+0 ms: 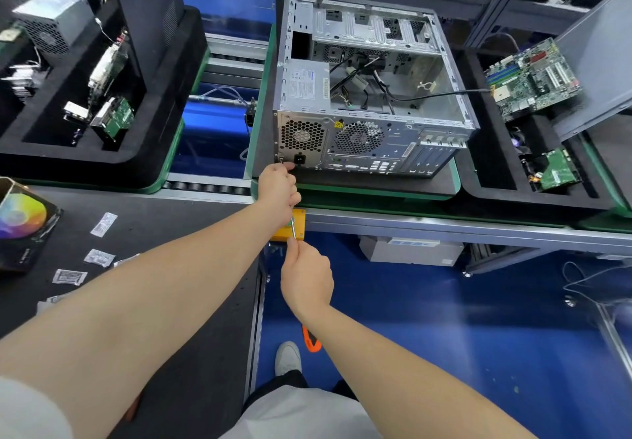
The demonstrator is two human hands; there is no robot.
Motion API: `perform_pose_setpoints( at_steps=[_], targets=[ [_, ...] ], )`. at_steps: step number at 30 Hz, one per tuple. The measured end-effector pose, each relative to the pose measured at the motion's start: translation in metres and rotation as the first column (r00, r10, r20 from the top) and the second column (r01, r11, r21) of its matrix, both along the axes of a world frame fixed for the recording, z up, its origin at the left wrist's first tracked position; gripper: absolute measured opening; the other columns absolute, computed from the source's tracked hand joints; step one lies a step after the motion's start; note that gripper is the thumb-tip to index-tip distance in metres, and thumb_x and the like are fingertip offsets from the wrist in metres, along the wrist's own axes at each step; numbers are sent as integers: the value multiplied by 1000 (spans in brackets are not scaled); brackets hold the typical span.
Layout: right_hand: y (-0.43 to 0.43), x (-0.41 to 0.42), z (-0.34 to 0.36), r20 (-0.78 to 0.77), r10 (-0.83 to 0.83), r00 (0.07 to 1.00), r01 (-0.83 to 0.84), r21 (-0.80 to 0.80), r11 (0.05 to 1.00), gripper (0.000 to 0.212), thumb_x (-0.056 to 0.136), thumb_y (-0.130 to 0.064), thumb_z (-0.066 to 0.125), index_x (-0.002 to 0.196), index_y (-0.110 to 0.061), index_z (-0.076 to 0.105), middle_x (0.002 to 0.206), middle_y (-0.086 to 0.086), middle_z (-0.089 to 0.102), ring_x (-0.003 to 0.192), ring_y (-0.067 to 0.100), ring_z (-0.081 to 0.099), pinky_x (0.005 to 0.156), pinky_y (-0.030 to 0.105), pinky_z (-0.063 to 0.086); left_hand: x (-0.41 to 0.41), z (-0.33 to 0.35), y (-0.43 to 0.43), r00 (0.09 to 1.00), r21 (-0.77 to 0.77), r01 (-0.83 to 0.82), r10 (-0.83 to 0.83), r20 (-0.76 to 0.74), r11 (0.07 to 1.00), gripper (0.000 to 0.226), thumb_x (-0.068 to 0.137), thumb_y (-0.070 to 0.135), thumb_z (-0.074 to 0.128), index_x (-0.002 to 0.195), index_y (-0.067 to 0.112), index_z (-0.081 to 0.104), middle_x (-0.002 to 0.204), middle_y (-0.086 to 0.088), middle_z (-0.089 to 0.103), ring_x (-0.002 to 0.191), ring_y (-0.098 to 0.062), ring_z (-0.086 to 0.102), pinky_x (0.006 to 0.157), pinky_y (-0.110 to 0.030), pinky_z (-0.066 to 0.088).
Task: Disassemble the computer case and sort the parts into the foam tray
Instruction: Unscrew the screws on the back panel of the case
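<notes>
Left hand [278, 185] curled round my screwdriver [293, 227] at the computer case [369, 96] rear lower corner, right hand [307, 278] pinching its shaft, case open on a dark pad [376, 184], motherboard [533, 79] in foam tray [496, 196] beside it

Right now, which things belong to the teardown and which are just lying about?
Job:
case
power supply inside it
screwdriver, gripped by left hand and right hand
foam tray holding the motherboard

Lying about:
colour-wheel box
small packets
yellow box on the rail
</notes>
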State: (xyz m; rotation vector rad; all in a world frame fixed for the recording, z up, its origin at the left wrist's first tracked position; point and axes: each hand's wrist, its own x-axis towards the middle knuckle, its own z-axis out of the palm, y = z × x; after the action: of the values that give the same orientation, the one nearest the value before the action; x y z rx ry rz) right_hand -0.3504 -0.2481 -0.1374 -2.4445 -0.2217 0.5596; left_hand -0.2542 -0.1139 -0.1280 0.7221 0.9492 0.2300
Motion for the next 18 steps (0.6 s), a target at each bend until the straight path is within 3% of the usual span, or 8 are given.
perform_pose_setpoints(
  at_steps=[2, 4, 7, 9, 12, 16, 18],
  targets=[
    [-2, 3, -3, -74, 18, 997, -9, 128, 992, 51, 115, -45, 32, 80, -17, 57, 74, 3, 63, 68, 23, 62, 60, 36, 50, -1, 1, -1, 1000, 25, -4, 4, 1, 1000, 31, 109, 20, 31, 117, 11, 60, 50, 5, 31, 40, -9, 19, 37, -24, 16],
    [-5, 7, -4, -337, 42, 941, 78, 333, 940, 51, 114, -46, 33, 80, -15, 55, 62, 3, 54, 54, 21, 53, 55, 38, 50, -3, 3, 0, 1000, 28, -11, 11, 1, 1000, 29, 109, 18, 32, 113, 10, 60, 52, 4, 31, 42, -10, 18, 38, -25, 15],
    [-17, 17, -4, -771, 214, 599, 395, 517, 759, 52, 111, -56, 39, 82, -16, 55, 57, 3, 41, 46, 18, 37, 46, 30, 39, -5, 4, 3, 1000, -35, -13, 14, 24, 999, 26, 109, 17, 34, 107, 12, 59, 56, 3, 28, 42, -10, 17, 38, -25, 14],
    [-26, 22, -5, -818, 395, 418, 498, 570, 653, 50, 109, -59, 43, 84, -18, 56, 61, 2, 38, 49, 15, 35, 48, 28, 36, -7, 6, 4, 998, -110, -20, 27, 63, 994, 24, 109, 19, 36, 103, 13, 59, 55, 3, 26, 40, -10, 16, 36, -23, 12],
    [-32, 23, -8, -765, 586, 268, 571, 616, 543, 42, 109, -59, 48, 97, -20, 59, 62, -1, 42, 49, 12, 38, 48, 26, 36, -10, 8, 4, 991, -248, -28, 59, 119, 968, 24, 111, 25, 42, 101, 13, 60, 55, 4, 25, 39, -10, 16, 37, -23, 12],
    [-26, 21, -6, -728, 655, 202, 612, 616, 496, 40, 112, -54, 41, 104, -20, 60, 54, -5, 39, 35, 6, 35, 35, 20, 34, -12, 9, 9, 987, -299, -8, 55, 149, 954, 25, 111, 27, 44, 101, 13, 61, 53, 4, 28, 39, -9, 17, 37, -22, 13],
    [-23, 20, -3, -786, 548, 285, 555, 602, 574, 42, 111, -54, 41, 96, -19, 60, 52, -4, 35, 34, 8, 27, 33, 22, 26, -14, 8, 11, 990, -235, 12, 22, 141, 972, 23, 111, 25, 43, 101, 13, 60, 52, 4, 30, 38, -9, 18, 35, -22, 14]
  ],
)
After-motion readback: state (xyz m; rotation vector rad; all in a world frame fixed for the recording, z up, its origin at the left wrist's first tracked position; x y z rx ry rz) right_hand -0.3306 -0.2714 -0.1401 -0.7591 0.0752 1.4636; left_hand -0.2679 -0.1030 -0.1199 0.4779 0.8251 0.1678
